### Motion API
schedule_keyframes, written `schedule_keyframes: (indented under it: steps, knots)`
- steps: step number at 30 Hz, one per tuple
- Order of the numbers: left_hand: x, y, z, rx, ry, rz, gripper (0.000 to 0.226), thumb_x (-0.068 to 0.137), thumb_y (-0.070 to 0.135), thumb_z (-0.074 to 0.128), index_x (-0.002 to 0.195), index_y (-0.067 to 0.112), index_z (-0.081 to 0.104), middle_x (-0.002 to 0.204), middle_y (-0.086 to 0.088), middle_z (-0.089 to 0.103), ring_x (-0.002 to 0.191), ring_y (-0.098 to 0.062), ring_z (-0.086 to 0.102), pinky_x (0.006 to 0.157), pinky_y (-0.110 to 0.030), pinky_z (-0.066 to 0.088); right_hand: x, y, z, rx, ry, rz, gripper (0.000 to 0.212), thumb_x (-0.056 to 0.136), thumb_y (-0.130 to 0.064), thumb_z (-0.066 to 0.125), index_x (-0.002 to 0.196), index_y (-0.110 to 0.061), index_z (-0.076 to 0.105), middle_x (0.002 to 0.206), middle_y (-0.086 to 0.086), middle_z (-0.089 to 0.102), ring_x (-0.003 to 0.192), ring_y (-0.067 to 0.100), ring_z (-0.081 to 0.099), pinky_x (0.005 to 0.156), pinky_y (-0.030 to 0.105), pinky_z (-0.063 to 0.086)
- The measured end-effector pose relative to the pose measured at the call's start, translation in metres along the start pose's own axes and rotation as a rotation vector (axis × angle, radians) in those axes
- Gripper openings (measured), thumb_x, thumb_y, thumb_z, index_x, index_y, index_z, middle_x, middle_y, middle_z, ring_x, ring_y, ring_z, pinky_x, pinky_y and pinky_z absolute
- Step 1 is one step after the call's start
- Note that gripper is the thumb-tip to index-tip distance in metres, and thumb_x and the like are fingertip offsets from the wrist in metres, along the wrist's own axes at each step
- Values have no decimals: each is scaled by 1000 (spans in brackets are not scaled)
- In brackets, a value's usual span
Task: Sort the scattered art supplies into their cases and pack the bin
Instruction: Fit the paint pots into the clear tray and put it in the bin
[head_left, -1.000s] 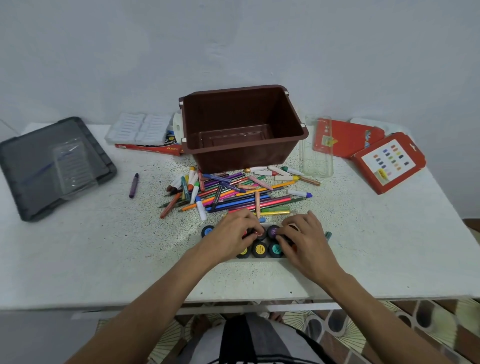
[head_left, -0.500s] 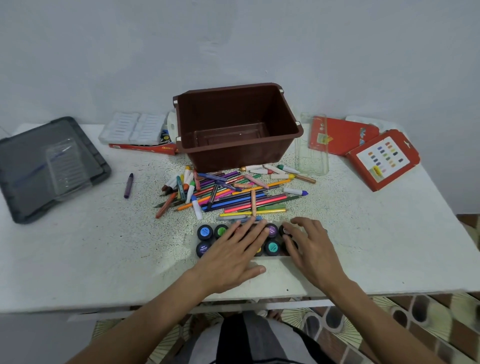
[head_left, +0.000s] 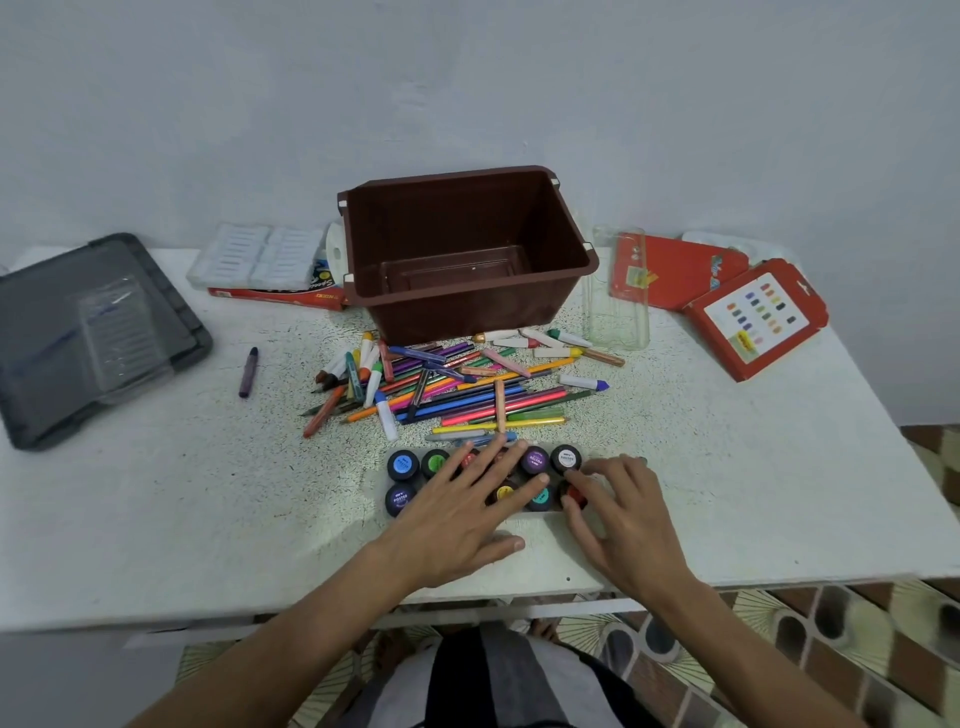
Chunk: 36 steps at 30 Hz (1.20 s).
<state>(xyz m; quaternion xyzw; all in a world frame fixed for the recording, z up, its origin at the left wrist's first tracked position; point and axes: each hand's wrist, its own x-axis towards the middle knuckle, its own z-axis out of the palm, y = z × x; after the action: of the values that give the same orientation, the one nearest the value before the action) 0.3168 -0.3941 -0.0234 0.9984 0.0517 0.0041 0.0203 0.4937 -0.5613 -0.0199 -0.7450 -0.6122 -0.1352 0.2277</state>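
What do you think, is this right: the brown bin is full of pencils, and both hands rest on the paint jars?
Not quite. The head view shows the bin empty; the pencils lie on the table before it. The left hand and right hand do rest on the paint jars.

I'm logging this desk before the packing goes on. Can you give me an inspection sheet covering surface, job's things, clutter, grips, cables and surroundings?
Surface: white speckled table, crowded at the middle and back.
Job's things: brown bin upright, nothing seen inside; paint pots in two rows near the front edge; pencils and markers piled between pots and bin; red cases and clear case at back right.
Clutter: purple crayon lying apart at left; grey lid at the left edge.
Grips: left hand flat, fingers straight over the pots; right hand fingertips at the right-end pots, pinch unclear.
Cables: nothing seen.
Surroundings: plain pale wall; patterned floor.
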Motion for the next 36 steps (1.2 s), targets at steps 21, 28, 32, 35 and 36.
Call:
schedule_keyframes:
  steps: [21,28,32,35,36]
  knots:
    - [-1,-3,0,-8,2,-14,72,100,60,30,157,29,-1,165,-8,-7,152,-27,-8,118,-47,3,3,-4,-9,128,-79,49,24,93,-29,59,104,-12,71,103,6,58,90,23,53,74,33,44]
    - [-8,-1,-2,55,38,-106,74,100,59,30,157,14,16,164,-12,11,151,-31,9,117,-49,13,3,-13,1,-22,-204,2,59,103,-44,41,145,-3,43,153,20,35,143,34,33,115,47,33]
    - [-16,-6,3,73,2,-146,76,99,60,26,156,11,19,163,-12,16,150,-32,14,115,-50,17,-1,-15,15,-142,-362,-3,72,103,-55,29,155,-6,21,163,13,13,151,29,11,117,50,24]
    - [-16,-6,2,74,-5,-152,76,100,61,25,156,10,19,163,-13,16,150,-31,14,116,-49,15,-1,-17,16,-188,-379,9,75,101,-56,32,155,-5,19,163,14,13,151,29,10,117,49,22]
    - [-17,-7,2,70,0,-163,76,100,62,24,156,10,20,163,-13,16,150,-31,13,116,-49,15,0,-19,16,-194,-375,8,76,101,-57,31,154,-4,20,163,15,14,151,30,10,118,48,21]
